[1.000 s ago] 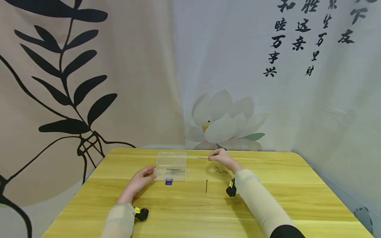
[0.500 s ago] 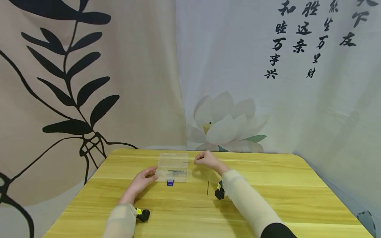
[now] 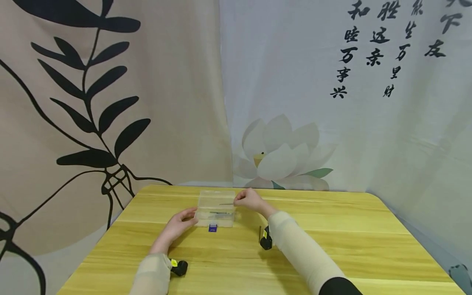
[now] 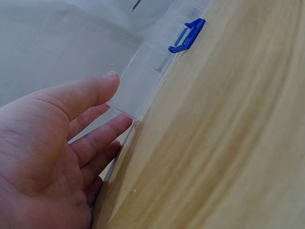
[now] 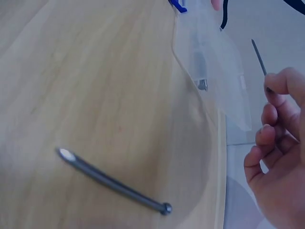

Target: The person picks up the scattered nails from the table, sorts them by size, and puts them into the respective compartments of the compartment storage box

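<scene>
A clear plastic box (image 3: 200, 223) with its lid (image 3: 210, 196) raised lies at the far side of the table, several nails (image 3: 221, 213) inside. My left hand (image 3: 180, 225) rests at the box's left end, fingertips and thumb at its corner, fingers loosely extended. My right hand (image 3: 251, 200) pinches a thin nail (image 5: 259, 57) between thumb and forefinger, its point toward the left. That nail overlaps the raised lid in the head view. Another, larger-looking nail (image 5: 114, 183) lies on the table, close to the right wrist camera.
A blue latch (image 4: 189, 38) sticks out from the box's front edge. The wooden table (image 3: 221, 266) ends just behind the box, with a printed cloth backdrop (image 3: 177, 102) beyond. A black wrist camera (image 3: 266, 239) hangs under my right sleeve, beside the nail on the table.
My right hand has moved left with the nail, from right of the box to over its right side. Several small nails visible earlier are now behind the right arm. My left hand stays at the box.
</scene>
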